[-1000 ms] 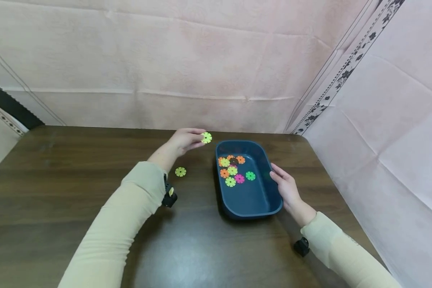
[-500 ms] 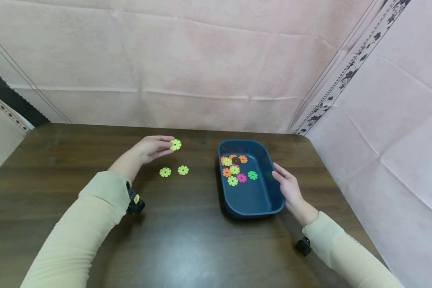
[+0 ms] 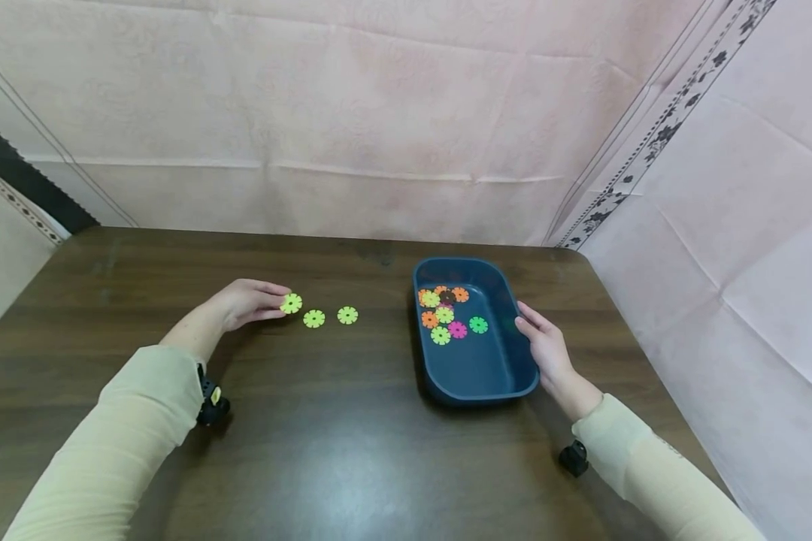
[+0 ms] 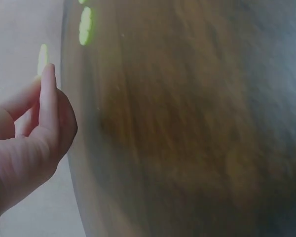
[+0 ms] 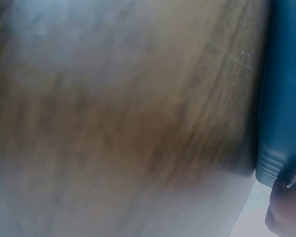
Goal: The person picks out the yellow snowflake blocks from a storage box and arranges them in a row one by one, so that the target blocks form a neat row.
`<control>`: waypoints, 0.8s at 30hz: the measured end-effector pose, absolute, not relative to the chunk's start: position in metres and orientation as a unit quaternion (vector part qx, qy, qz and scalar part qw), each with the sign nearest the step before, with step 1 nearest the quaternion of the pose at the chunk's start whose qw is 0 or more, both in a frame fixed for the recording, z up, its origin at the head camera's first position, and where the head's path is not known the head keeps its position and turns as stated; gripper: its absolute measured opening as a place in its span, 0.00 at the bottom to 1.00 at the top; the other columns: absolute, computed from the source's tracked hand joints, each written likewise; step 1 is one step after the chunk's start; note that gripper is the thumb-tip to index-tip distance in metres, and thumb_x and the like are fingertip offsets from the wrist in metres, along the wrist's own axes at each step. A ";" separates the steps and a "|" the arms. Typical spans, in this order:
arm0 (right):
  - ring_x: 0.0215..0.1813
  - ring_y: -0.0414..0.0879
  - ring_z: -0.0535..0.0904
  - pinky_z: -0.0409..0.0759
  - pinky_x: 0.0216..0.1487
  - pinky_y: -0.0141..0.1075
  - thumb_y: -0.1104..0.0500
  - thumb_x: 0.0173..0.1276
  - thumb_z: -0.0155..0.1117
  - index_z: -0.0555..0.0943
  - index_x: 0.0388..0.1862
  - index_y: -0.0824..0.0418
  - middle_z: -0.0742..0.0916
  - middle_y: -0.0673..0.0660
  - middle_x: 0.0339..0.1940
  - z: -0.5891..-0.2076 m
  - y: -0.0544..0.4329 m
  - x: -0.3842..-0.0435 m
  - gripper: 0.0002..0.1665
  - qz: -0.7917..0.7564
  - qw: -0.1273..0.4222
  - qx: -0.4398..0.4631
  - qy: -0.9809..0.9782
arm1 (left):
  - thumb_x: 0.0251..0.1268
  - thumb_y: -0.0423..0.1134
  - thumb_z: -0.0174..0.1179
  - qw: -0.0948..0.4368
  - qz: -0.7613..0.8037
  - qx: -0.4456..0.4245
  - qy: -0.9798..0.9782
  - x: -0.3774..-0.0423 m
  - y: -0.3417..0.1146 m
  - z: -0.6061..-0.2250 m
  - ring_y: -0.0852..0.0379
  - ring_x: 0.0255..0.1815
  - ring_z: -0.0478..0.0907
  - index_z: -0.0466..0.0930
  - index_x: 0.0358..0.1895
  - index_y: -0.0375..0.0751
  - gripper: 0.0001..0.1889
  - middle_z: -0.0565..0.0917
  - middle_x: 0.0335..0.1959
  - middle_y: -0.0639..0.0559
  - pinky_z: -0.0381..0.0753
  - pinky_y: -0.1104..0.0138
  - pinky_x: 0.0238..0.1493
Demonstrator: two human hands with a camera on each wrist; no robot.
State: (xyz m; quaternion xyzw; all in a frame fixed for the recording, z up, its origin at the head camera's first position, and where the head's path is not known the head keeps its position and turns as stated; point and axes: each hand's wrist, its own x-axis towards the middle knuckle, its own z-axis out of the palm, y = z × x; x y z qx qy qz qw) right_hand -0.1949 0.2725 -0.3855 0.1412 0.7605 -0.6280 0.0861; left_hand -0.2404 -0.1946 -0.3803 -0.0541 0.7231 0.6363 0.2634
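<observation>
Disc in hand (image 3: 293, 301): yellow-green, notched round its edge, now left of the tabled pair; a second ago it was close by the tray (image 3: 477, 368).
Left hand (image 3: 246, 304): thumb and finger closed to the thickness of the disc, which they pinch; it has travelled left and lower over the table (image 3: 311, 391) since that sighting.
Disc contact: left wrist view shows the piece nearly edge-on; whether it touches the table cannot be told.
Tabled pair: inner disc (image 3: 314, 318) and outer disc (image 3: 348, 315), both yellow-green, lying flat, near each other but apart; both now in plain sight, whereas the sleeve side of the arm left only one visible a second ago.
Row: in my judgement the carried piece comes up as third in a rough line, the line growing away from the tray.
Tray: blue, on the table to the right; contents appear unaltered over the past second, with a pink disc (image 3: 456, 329), a green disc (image 3: 478, 324), a brown disc (image 3: 448, 297), and several orange and yellow-green ones, some overlapping.
Right hand (image 3: 548, 349): gripping the tray's right side, place unchanged; judged to be steadying it.
</observation>
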 end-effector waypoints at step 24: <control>0.77 0.49 0.50 0.49 0.77 0.47 0.53 0.75 0.47 0.58 0.73 0.55 0.60 0.55 0.76 -0.387 0.273 -0.193 0.30 -0.629 0.087 0.143 0.759 | 0.61 0.25 0.53 0.214 0.486 -0.054 0.846 -0.236 -0.188 -0.386 0.67 0.27 0.76 0.72 0.53 0.18 0.18 0.78 0.46 0.37 0.83 0.74 0.32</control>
